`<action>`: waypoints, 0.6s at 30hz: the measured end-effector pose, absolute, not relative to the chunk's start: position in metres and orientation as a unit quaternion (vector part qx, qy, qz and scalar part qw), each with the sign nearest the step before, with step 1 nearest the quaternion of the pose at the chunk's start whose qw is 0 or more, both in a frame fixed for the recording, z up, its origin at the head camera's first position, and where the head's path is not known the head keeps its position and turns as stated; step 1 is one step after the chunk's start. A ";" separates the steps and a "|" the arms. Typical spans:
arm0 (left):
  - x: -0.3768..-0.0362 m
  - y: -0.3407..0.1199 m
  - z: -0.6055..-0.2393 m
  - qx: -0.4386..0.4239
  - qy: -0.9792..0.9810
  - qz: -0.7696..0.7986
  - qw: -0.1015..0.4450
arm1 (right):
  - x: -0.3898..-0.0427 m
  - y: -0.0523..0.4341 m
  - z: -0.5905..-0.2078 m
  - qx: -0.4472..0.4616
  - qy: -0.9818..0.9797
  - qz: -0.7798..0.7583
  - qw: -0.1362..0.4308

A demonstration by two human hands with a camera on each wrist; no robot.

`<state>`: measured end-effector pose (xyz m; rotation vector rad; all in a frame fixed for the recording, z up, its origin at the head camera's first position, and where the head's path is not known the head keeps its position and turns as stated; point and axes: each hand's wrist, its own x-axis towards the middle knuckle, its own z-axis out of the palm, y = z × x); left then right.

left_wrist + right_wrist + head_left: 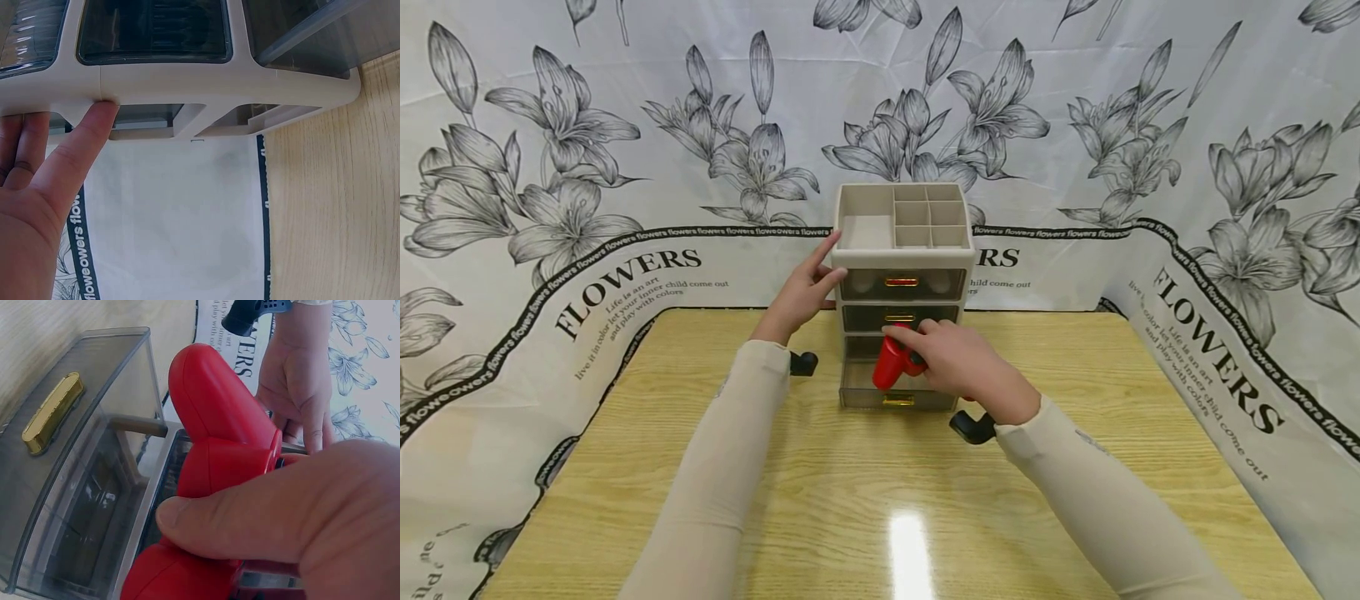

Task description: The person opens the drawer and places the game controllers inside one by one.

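A small beige organiser (902, 215) with three smoky drawers stands at the table's far middle. Its bottom drawer (857, 382) is pulled out, a gold handle (898, 401) on its front. My right hand (958, 360) grips a red game controller (891, 362) over the pulled-out drawer; in the right wrist view the thumb lies across the controller (212, 425) above the drawer (75, 487). My left hand (801, 296) rests flat against the organiser's left side, fingers straight; the left wrist view shows the thumb (87, 137) pressing the beige frame (206, 84).
The wooden table (880, 483) has free surface in front of the organiser. A white cloth with flower prints (587, 167) hangs behind and at both sides. The organiser's top tray (925, 225) has several small compartments.
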<state>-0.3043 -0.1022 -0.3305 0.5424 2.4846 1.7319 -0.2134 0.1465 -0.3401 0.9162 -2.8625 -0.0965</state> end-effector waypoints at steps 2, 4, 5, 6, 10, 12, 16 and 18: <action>-0.305 -0.102 -0.330 0.176 0.807 0.562 0.033 | -0.216 0.145 -0.341 0.307 -0.948 -0.032 0.075; -0.307 -0.102 -0.332 0.175 0.807 0.563 0.034 | -0.218 0.144 -0.341 0.310 -0.947 -0.033 0.083; -0.309 -0.102 -0.334 0.175 0.807 0.564 0.033 | -0.220 0.143 -0.342 0.310 -0.946 -0.034 0.086; -0.312 -0.103 -0.337 0.174 0.806 0.564 0.032 | -0.220 0.142 -0.342 0.310 -0.946 -0.035 0.088; -0.323 -0.104 -0.348 0.174 0.807 0.564 0.022 | -0.223 0.139 -0.342 0.303 -0.948 -0.038 0.085; -0.326 -0.104 -0.352 0.176 0.807 0.563 0.014 | -0.225 0.137 -0.342 0.299 -0.950 -0.040 0.080; -0.328 -0.105 -0.354 0.184 0.806 0.563 0.005 | -0.227 0.134 -0.342 0.295 -0.952 -0.039 0.076; -0.327 -0.105 -0.354 0.185 0.805 0.564 0.004 | -0.229 0.132 -0.343 0.296 -0.951 -0.038 0.079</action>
